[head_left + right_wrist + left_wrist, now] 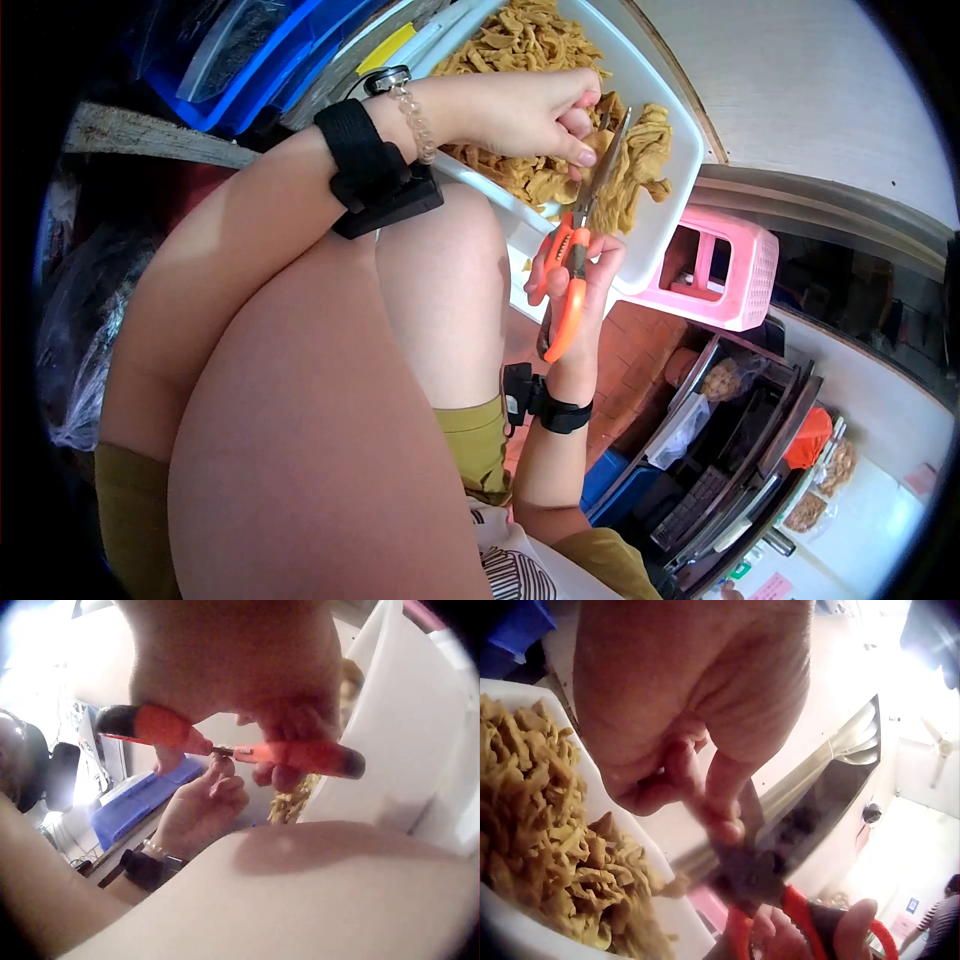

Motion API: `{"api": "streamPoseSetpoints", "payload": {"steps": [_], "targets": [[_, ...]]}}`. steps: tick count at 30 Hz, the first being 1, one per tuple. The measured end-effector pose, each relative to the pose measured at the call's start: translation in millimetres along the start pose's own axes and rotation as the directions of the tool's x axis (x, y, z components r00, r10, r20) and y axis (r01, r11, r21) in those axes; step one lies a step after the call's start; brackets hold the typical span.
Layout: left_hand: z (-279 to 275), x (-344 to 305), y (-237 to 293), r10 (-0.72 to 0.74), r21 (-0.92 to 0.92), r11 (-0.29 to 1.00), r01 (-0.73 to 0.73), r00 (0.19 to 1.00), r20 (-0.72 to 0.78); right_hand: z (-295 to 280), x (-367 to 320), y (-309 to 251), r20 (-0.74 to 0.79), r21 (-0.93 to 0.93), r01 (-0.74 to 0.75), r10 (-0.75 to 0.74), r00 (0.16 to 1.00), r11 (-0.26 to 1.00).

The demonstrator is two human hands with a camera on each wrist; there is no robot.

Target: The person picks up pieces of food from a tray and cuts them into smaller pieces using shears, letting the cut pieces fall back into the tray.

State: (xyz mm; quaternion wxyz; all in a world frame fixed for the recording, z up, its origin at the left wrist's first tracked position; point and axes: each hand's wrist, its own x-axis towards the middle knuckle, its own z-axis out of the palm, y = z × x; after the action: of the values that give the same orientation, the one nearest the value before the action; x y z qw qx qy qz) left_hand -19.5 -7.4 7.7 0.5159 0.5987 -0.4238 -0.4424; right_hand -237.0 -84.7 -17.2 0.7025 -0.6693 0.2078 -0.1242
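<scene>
My left hand (530, 115) reaches over a white tub (688, 150) and pinches a small tan food piece (600, 147) between thumb and fingers. My right hand (592, 305) grips orange-handled scissors (567, 322), fingers curled round the grips. The parted blades point away over the tub, right beside the left fingertips. Wrinkled tan food strips (520, 45) fill much of the tub, and larger folded pieces (645, 150) lie at its near side. In the right wrist view, the scissor handles are spread, with the left hand (202, 810) beyond them.
The tub stands close against the bent knees. Beside it is a pink plastic stool (745, 275) on the red-tiled floor (625, 375). Blue crates (215, 110) sit at the upper left, and a loaded shelf (690, 490) at the lower right. Someone in a striped top (934, 926) shows farther off.
</scene>
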Motion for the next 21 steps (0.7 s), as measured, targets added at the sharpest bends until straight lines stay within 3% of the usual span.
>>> {"api": "streamPoseSetpoints", "payload": {"steps": [2, 4, 6, 8, 10, 14, 18, 21], "targets": [[0.6, -1.0, -2.4, 0.048, 0.024, 0.999, -0.047, 0.998, -0.05, 0.9, -0.8, -0.8, -0.012, 0.044, -0.029, 0.029, 1.0, 0.999], [0.4, -3.3, -0.3, 0.04, -0.011, 0.999, -0.041, 0.998, -0.056, 0.0, -1.2, 1.7, -0.048, -0.059, 0.024, -0.027, 0.998, 0.998], [-0.7, -2.3, -3.5, 0.032, -0.045, 0.998, -0.034, 0.998, -0.062, 1.1, -0.7, 4.1, -0.051, -0.049, 0.061, -0.063, 0.997, 0.997], [-2.6, 3.6, -12.9, 0.119, -0.074, 0.99, -0.12, 0.993, -0.017, 0.6, -0.4, 4.4, -0.055, -0.039, 0.097, -0.099, 0.994, 0.994], [-2.5, 2.8, -12.8, 0.1, -0.033, 0.994, -0.102, 0.993, -0.055, -1.0, -0.8, 3.3, -0.078, -0.034, -0.006, 0.003, 0.997, 0.999], [-3.7, -1.0, -10.2, 0.072, 0.128, 0.99, -0.058, 0.992, -0.103, -2.6, 2.8, 8.1, -0.142, 0.057, 0.014, -0.005, 0.99, 0.998], [-3.9, -2.4, -5.3, 0.045, 0.05, 0.998, -0.038, 0.989, -0.142, -12.2, 3.8, 5.5, -0.156, 0.027, 0.002, 0.002, 0.988, 1.0], [-7.5, 5.4, -15.4, 0.143, 0.04, 0.99, -0.139, 0.978, -0.155, -19.7, 0.0, 4.4, -0.17, -0.06, -0.035, 0.025, 0.985, 0.998]]}}
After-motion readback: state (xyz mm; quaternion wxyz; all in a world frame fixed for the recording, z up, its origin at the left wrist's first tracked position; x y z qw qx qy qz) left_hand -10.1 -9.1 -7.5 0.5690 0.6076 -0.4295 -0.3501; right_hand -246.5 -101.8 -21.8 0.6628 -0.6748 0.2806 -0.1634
